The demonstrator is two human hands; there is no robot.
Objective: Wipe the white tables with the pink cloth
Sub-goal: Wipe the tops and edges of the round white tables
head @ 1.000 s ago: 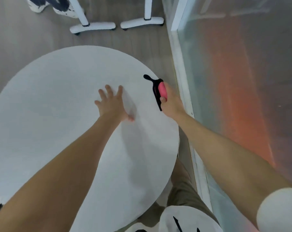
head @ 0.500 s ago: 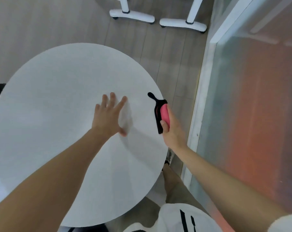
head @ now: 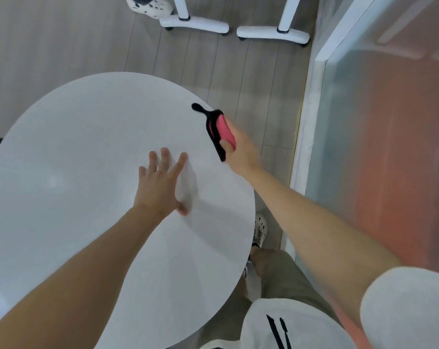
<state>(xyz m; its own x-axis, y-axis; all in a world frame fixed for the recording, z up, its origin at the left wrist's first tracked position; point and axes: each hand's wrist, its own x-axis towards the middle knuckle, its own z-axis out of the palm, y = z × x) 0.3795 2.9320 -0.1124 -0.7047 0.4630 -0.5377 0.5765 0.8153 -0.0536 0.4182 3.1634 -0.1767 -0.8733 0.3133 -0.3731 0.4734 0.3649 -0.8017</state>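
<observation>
The left hand (head: 160, 187) lies palm down on the round white table (head: 74, 147), its fingers (head: 165, 158) straight, spread and released, holding nothing; their tips point toward the table's far side. To the right of those fingertips and a little beyond them, the right hand (head: 242, 151) grasps the folded pink cloth (head: 224, 129) with black trim at the table's right rim. The thumb (head: 225, 145) clamps onto the pink face, while the other fingers are hidden behind the fabric. A black loop of the trim sticks out past the thumb toward the far left, over the tabletop. Beyond both sets of fingers, two white wheeled stand feet (head: 195, 22) rest on the grey wood-plank floor (head: 62, 41). To the right of the grasping fingers stands a frosted glass partition (head: 389, 147).
</observation>
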